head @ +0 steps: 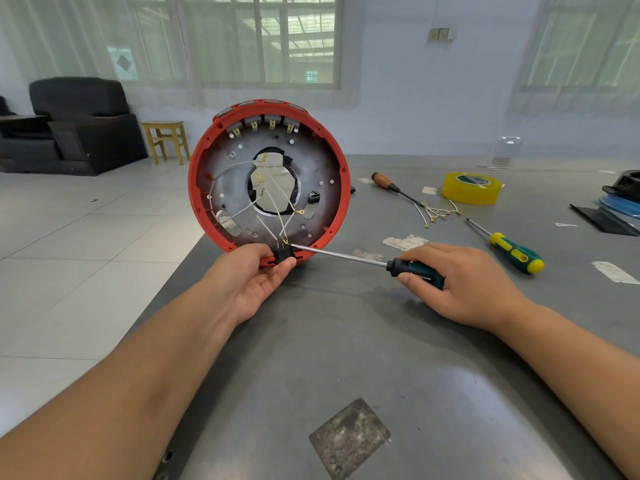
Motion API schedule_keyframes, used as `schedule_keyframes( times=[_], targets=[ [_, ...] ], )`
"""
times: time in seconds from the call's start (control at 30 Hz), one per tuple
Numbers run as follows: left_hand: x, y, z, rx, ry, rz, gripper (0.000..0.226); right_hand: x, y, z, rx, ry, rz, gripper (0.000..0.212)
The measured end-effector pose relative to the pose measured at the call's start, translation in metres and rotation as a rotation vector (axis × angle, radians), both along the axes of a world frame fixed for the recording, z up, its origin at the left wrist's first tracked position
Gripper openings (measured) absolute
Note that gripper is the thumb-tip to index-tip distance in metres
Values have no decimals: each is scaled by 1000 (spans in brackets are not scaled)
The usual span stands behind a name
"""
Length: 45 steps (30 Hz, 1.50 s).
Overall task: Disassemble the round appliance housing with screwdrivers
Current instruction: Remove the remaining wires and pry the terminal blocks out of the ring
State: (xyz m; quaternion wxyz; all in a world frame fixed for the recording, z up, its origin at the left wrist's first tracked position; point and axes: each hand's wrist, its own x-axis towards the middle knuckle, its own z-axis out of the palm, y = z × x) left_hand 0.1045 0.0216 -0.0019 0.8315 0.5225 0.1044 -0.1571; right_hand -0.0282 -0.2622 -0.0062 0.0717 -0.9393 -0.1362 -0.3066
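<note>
The round red housing (199, 174) stands on its edge at the grey table's left side, its open face toward me. Inside is a grey metal plate with a central hole and several white wires. My left hand (254, 275) grips the housing's bottom rim around a black socket part (284, 255). My right hand (460, 282) holds a dark green-handled screwdriver (415, 271). Its long shaft points left, and the tip touches the wire terminals just above the black part.
On the table (346, 358) to the right lie a wooden-handled screwdriver (389, 183), loose wires (436, 213), a yellow tape roll (471, 188), a yellow-green screwdriver (512, 252) and black and blue parts (620, 202). The table's left edge runs just beside the housing. An armchair and stool stand far left.
</note>
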Motion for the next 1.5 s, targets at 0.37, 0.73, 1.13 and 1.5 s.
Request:
schedule_keyframes(
  times=[0.37, 0.73, 1.13, 1.5],
  targets=[
    [-2, 0, 1, 1, -14, -2, 15, -3, -14, 4, 220, -124, -5, 28],
    [-5, 1, 2, -11, -4, -1, 15, 2, -28, -1, 347, -179, -129, 32],
    [-6, -1, 2, 12, -12, -4, 9, 12, -29, -7, 61, 204, -695, 31],
    [-10, -5, 2, 41, -72, -52, 10, 9, 19, -2, -74, -56, -485, 35]
  ],
)
